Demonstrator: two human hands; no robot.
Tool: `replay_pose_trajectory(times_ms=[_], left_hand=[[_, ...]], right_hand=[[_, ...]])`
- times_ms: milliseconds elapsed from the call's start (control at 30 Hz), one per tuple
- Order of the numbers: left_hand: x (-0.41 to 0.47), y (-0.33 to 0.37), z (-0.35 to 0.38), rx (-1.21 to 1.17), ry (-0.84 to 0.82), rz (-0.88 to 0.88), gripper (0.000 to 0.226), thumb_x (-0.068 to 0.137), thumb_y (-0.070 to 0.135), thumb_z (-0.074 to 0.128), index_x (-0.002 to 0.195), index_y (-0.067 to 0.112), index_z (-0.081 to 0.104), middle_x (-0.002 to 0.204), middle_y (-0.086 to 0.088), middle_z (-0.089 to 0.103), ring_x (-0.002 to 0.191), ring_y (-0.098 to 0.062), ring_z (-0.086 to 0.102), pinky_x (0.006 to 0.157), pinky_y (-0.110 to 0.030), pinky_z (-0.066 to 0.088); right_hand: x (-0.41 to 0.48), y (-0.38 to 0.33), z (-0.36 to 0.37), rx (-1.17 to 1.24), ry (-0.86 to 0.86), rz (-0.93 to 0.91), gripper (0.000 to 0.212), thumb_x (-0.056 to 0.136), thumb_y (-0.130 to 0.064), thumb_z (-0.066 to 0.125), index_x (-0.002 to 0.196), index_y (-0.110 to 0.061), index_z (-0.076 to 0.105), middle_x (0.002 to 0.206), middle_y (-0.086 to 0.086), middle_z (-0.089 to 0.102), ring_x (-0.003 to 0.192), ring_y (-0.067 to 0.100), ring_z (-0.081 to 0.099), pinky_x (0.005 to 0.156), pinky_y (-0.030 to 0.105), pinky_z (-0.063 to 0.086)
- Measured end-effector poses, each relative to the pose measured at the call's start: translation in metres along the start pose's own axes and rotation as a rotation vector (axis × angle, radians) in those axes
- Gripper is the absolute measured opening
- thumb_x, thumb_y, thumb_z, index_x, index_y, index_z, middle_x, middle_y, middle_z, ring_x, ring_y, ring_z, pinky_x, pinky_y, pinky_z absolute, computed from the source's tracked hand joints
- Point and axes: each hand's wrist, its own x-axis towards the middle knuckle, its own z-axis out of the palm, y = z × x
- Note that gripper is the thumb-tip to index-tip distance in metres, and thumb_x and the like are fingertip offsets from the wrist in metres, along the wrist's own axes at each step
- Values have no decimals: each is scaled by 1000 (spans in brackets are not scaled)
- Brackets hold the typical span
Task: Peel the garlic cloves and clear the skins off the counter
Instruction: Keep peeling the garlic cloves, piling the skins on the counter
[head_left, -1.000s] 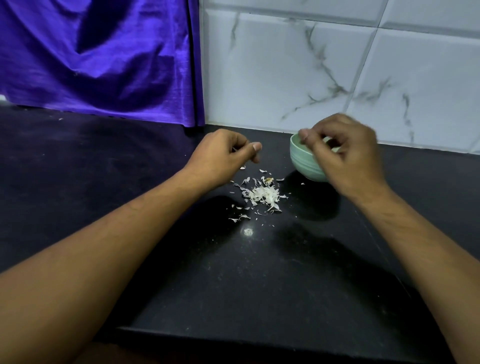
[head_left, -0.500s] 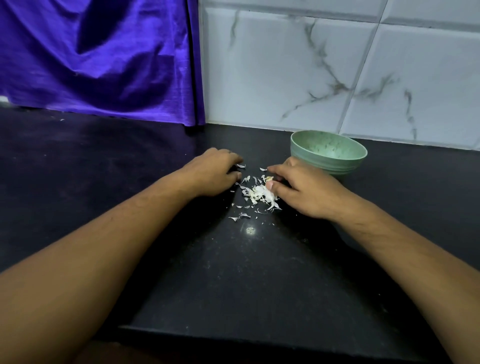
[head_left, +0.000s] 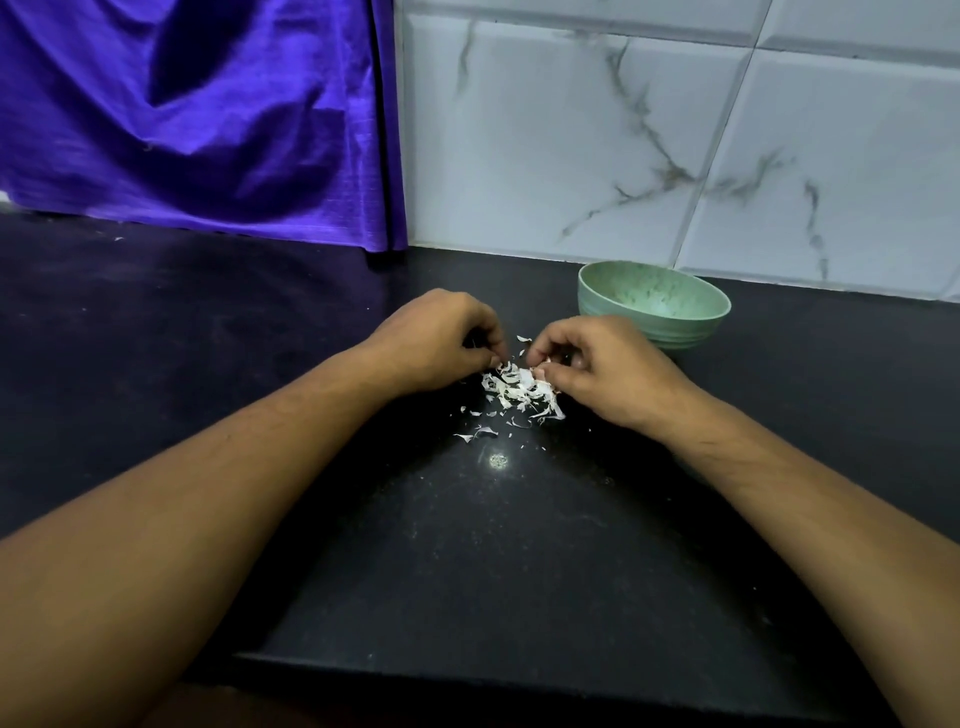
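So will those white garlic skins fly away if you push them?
Probably a bit. The garlic skins look like thin, curly flakes, so they are likely very light and floppy. Small bits already lie scattered on the dark counter, so a quick push might spread them. They would likely crumple, not roll.

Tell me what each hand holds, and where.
Right hand pinches white papery garlic skins at the pile's right edge. Left hand, fingers curled, touches its left edge; hold cannot be told.

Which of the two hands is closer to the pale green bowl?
The right hand: it rests just before the pale green round bowl, while the left hand lies beyond the white garlic skins.
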Motion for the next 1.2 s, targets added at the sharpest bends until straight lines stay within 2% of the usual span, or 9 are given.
replay_pose_trajectory(times_ms=[67,200,433,533,700,833,933,1033,1200], left_hand=[[0,0,0,0,0,-5,9,86,24,77,92,30,78,79,15,73,74,2,61,75,-30,53],[0,0,0,-1,4,-6,8,90,22,71,93,29,74,79,17,70,77,-1,62,79,-35,54],[-3,2,2,-117,56,19,19,90,19,70,107,29,70,84,12,73,76,-3,65,78,-37,55],[-3,7,2,-181,88,52,13,94,24,70,106,25,73,85,11,73,78,-5,69,77,-37,57],[-3,16,5,-373,151,59,19,98,38,66,106,23,73,86,5,75,81,-15,72,75,-41,59],[-3,19,9,-447,145,38,21,94,35,74,111,24,72,84,5,76,74,-11,72,68,-29,58],[-3,20,10,-465,155,4,21,90,32,79,108,22,74,82,4,77,69,-10,69,65,-24,54],[-3,20,10,-449,162,-15,10,89,29,81,93,21,77,77,4,76,64,-5,65,62,-23,53],[-2,12,7,-358,212,-104,12,84,31,83,90,24,75,75,8,74,69,-9,70,72,-37,60]], right_hand=[[-1,1,-2,41,24,16,9,88,-19,77,94,-25,74,66,-28,62,58,-2,56,56,15,36],[-2,2,-9,121,87,13,12,87,-15,78,90,-23,70,68,-8,64,52,1,56,57,18,41],[-2,1,-7,277,116,33,13,97,-14,69,109,-19,69,84,-2,74,54,17,72,52,14,46],[-3,-1,-9,331,135,48,14,93,-16,75,101,-16,63,75,0,71,52,21,71,48,19,45],[-4,-4,-8,342,119,21,10,91,-17,78,100,-18,73,70,5,71,52,18,71,51,21,49],[-5,-6,-6,384,98,12,18,96,-8,69,110,-20,69,80,2,74,58,21,74,52,27,54],[-4,-7,-5,447,100,16,21,96,-1,66,109,-15,58,76,4,71,58,26,74,53,37,55],[-4,-8,-4,486,99,14,20,96,1,66,104,-16,58,77,6,72,60,25,74,52,32,56],[-3,-4,-9,337,111,19,27,96,-14,70,122,-21,65,93,-3,72,60,10,70,54,23,52]])
